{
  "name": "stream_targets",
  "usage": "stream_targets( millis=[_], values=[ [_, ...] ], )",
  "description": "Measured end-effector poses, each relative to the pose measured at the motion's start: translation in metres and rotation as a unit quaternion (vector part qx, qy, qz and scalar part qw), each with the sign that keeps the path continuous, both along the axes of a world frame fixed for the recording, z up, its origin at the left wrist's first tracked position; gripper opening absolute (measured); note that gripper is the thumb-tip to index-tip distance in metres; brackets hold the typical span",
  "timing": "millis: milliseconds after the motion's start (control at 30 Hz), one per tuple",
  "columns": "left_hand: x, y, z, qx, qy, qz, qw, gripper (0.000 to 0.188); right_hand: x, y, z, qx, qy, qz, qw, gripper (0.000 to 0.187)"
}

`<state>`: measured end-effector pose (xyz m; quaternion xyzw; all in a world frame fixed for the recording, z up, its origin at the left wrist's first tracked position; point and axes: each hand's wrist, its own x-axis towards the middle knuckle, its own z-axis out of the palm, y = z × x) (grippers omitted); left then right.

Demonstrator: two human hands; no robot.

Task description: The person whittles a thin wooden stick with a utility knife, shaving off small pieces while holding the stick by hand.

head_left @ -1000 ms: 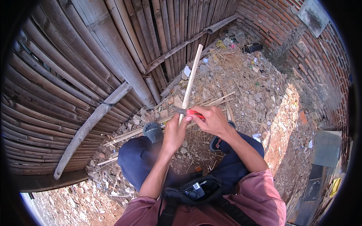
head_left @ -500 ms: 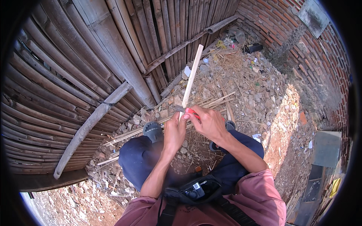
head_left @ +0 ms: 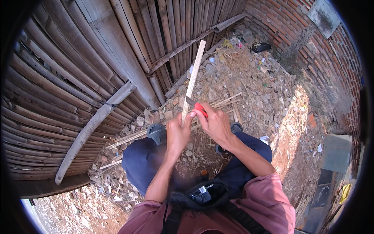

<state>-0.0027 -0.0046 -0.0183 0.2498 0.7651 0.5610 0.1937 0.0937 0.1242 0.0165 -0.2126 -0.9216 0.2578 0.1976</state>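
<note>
My left hand (head_left: 179, 133) is closed around the lower end of a pale, flat wooden strip (head_left: 196, 70), which points up and slightly right, away from me. In my right hand (head_left: 216, 124) is a knife with a red handle (head_left: 201, 109), its fingers wrapped round the grip. The knife's short dark blade (head_left: 190, 101) lies against the strip's right edge, a little above my left hand. Both thumbs are close together by the strip's lower part. I cannot tell how deep the blade sits in the wood.
Below my hands are my knees and shoes (head_left: 157, 133) on rubble-strewn ground. Several loose strips (head_left: 126, 139) lie around my feet. A slatted bamboo wall (head_left: 70, 78) rises on the left, a brick wall (head_left: 331, 70) on the right. Grey panels (head_left: 337, 153) lean at the right.
The knife blade has turned to point up and left and sits slightly higher along the strip. The strip's far end has shifted a little up and left.
</note>
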Motion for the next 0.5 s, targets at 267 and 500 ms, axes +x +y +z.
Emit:
stream_targets(
  millis=[267,500],
  values=[
    [-0.006,-0.006,-0.004,0.103,-0.189,-0.106,0.971,0.035,0.001,0.023,0.006,-0.053,0.037,0.078,0.995,0.023],
    [-0.005,-0.007,-0.013,0.099,-0.137,-0.123,0.978,0.034,0.004,0.036,-0.006,-0.010,0.038,0.177,0.983,0.024]
  ],
)
